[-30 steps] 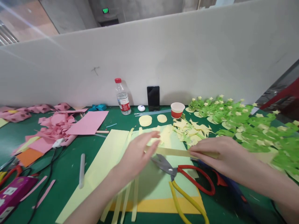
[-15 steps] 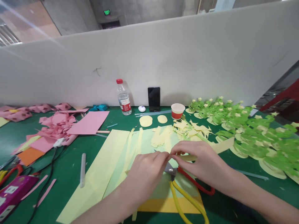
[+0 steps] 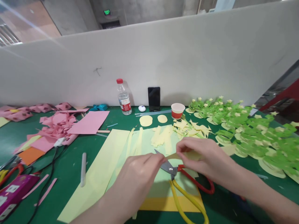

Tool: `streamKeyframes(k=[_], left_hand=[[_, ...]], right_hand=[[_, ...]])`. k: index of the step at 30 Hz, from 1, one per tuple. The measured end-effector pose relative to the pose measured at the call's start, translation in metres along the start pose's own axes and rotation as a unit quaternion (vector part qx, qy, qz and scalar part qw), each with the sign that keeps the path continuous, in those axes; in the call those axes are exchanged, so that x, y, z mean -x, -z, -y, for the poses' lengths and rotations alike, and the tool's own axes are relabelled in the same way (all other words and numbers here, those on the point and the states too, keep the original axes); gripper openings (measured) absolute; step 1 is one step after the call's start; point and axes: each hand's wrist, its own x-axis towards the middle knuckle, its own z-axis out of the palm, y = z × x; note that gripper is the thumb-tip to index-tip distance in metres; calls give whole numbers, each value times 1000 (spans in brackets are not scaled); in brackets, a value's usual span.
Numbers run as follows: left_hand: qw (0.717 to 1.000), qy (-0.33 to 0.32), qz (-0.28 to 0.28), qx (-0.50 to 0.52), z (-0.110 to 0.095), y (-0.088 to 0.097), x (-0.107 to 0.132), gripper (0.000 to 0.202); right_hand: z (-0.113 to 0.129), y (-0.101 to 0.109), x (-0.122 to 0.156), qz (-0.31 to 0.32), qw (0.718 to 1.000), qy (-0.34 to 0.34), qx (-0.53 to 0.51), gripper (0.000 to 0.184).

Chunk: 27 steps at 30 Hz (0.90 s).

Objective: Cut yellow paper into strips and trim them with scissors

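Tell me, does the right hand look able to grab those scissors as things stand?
Probably yes: the right hand is close to the scissors, and their yellow handle lies uncovered. However, that hand is pinching a pale yellow paper strip, so it may need to let go first.

Craft wkshp: scissors (image 3: 172,170), paper scraps (image 3: 192,128) on grn tbl (image 3: 70,165).

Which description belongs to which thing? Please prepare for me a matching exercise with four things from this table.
1. paper strip
2. scissors
3. phone
4. bottle

A. has a red cap
B. black, standing upright
C. held by the left hand and the right hand
D. one handle red, the other yellow

Pairs: 1-C, 2-D, 3-B, 4-A
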Motion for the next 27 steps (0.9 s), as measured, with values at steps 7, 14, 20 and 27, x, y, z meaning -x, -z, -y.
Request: streamKeyframes(k=[7, 14, 20, 27], left_hand=[[995, -2, -78, -64, 9, 19, 0, 10], [990, 10, -88, -108, 9, 30, 1, 10], [995, 0, -41, -88, 8, 15, -2, 16], [997, -14, -17, -74, 1, 6, 0, 21]], right_hand=[[-37, 26, 7, -92, 993, -66, 36, 16], [-81, 57, 10, -235, 955, -91, 156, 21], [-28, 24, -2, -214, 969, 31, 118, 12], [13, -17, -17, -96, 985, 128, -62, 12]])
